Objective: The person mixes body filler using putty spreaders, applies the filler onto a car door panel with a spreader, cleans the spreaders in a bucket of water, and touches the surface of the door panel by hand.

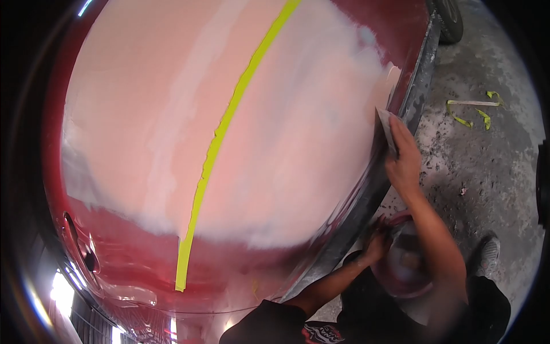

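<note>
While our right hand point(404, 163), nearer panel, holds flat grey sheet point(385, 127), pink-coated red car panel point(309, 126) lies leftward; left hand point(378, 243) at round reddish bowl point(395, 288), grip unclear.

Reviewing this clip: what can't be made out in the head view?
All in the head view:
- Left hand: dark and blurred; whether it holds anything is unclear.
- Basin: contents blurred, partly behind the right forearm.
- Flat sheet: partly covered by the right hand; material unclear.
- Wheel: cut off by the top edge.
</note>
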Tool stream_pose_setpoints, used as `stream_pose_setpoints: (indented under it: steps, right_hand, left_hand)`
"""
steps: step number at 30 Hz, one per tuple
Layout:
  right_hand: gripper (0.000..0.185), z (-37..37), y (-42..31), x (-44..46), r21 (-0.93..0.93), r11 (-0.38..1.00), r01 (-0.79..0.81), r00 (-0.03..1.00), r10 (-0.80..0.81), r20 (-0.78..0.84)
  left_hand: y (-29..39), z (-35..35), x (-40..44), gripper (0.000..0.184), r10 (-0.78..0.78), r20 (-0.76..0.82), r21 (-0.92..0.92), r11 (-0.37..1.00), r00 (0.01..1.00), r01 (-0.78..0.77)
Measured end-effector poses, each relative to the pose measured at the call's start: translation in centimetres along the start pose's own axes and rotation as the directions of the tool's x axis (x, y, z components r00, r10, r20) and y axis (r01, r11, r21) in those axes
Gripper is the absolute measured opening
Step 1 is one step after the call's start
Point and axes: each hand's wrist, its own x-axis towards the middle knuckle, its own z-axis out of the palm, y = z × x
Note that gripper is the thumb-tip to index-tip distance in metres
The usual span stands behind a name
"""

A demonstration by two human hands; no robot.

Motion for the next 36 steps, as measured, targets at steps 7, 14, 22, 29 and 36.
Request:
stream_pose_setpoints:
  steps: [7,14,22,29,36]
  right_hand:
    - [0.062,-2.3,0.6,8.9,0.284,0.948,-0.14,0.986,0.159,-0.046]
    - [0.069,-0.7,2.4,9.6,0.309,0.95,0.033,0.996,-0.056,0.066]
    - [0.077,0.0,-5.5,-1.6,0.168,0.984,-0.067,0.993,0.05,0.102]
    - [0.076,-3.3,-1.0,1.5,0.203,0.979,0.008,0.998,-0.02,0.058]
    - [0.073,-0.9,1.9,9.7,0.181,0.983,0.044,0.998,-0.036,-0.043]
  left_hand:
    - [0.4,-0.3,-0.1,0.045,0.068,-0.119,-0.134,0.987,0.991,-0.084]
    - [0.2,-0.2,-0.2,0.046,0.028,-0.106,-0.106,0.994,0.994,-0.04]
    - [-0.1,0.5,0.2,0.044,0.052,-0.051,-0.005,0.999,0.997,-0.053]
    - [0.6,-0.4,-0.1,0.042,0.043,-0.111,-0.087,0.995,0.993,-0.053]
    - [-0.1,0.2,0.3,0.046,0.088,-0.142,-0.143,0.984,0.986,-0.109]
